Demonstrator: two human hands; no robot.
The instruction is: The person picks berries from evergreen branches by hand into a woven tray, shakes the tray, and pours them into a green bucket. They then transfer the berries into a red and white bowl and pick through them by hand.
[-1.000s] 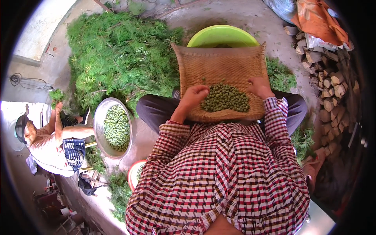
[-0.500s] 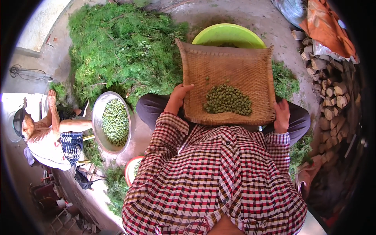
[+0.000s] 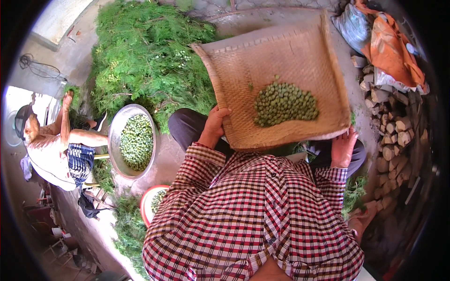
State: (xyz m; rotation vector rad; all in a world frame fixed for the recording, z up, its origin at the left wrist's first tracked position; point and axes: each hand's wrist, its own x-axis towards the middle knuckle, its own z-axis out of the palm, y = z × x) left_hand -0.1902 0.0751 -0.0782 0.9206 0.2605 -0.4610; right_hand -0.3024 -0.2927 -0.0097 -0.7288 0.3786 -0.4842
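A square woven winnowing tray (image 3: 276, 61) is held above my lap, tilted with its right side higher. A heap of small round green berries (image 3: 286, 105) lies on its near half, with a few loose bits beyond. My left hand (image 3: 214, 125) is closed on the tray's left edge near the close corner, thumb on top and fingers hidden beneath. At the near right corner, my right hand (image 3: 343, 146) holds the rim from below, its fingertips partly hidden under the tray.
Cut green branches (image 3: 150, 56) are piled at far left. A metal basin (image 3: 111, 140) and a red-rimmed bowl (image 3: 144, 206) hold green berries. A seated person (image 3: 51, 154) is at left. Firewood (image 3: 396, 126) and an orange sack (image 3: 393, 51) lie at right.
The tray has risen and tilted, its right side swinging up and away. The berries have shifted to the right with it. The lime-green tub behind is now hidden. Both hands stay at the tray.
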